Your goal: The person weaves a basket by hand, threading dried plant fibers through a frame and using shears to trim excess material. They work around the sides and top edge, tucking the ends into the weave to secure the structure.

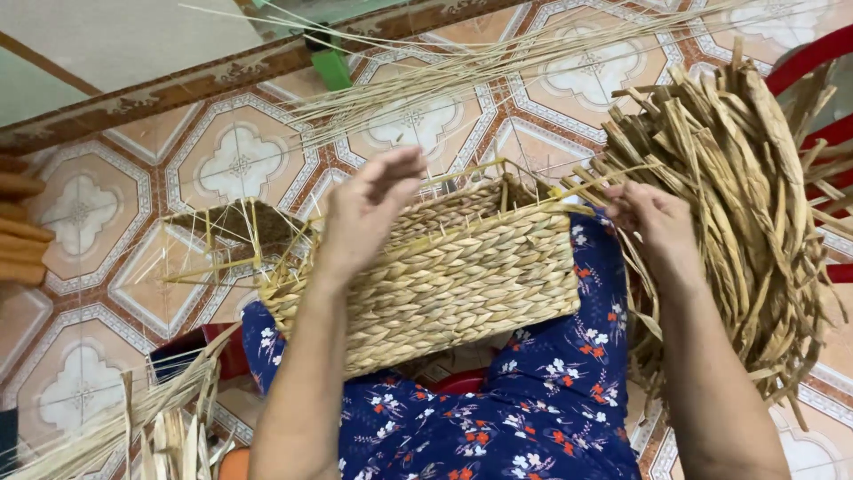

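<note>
The woven basket (444, 276) is lying tipped on its side across the person's lap, its open rim facing away toward the tiled floor (240, 164), probably so that the unfinished top edge and its protruding thin stakes are sitting within easy reach of both hands. The left hand (369, 209) is resting over the rim near the far edge, fingers curved and loosely spread, seemingly steadying the basket against the knees rather than pinching anything (its fingertips are partly hidden, so a thin strand between them cannot be ruled out). The right hand (653, 218) is closing on flat dried strands at the basket's right corner, just where the big bundle of dried fibre (746, 196) is hanging beside it, kept close to hand.

Long thin reeds (498, 67) are lying fanned across the floor beyond the basket. A second, smaller basket frame (235, 236) is sitting just to the left, its upright sticks crowding the left wrist. More loose strips (169, 418) are piled at the lower left, and a red chair (813, 80) is standing behind the bundle.
</note>
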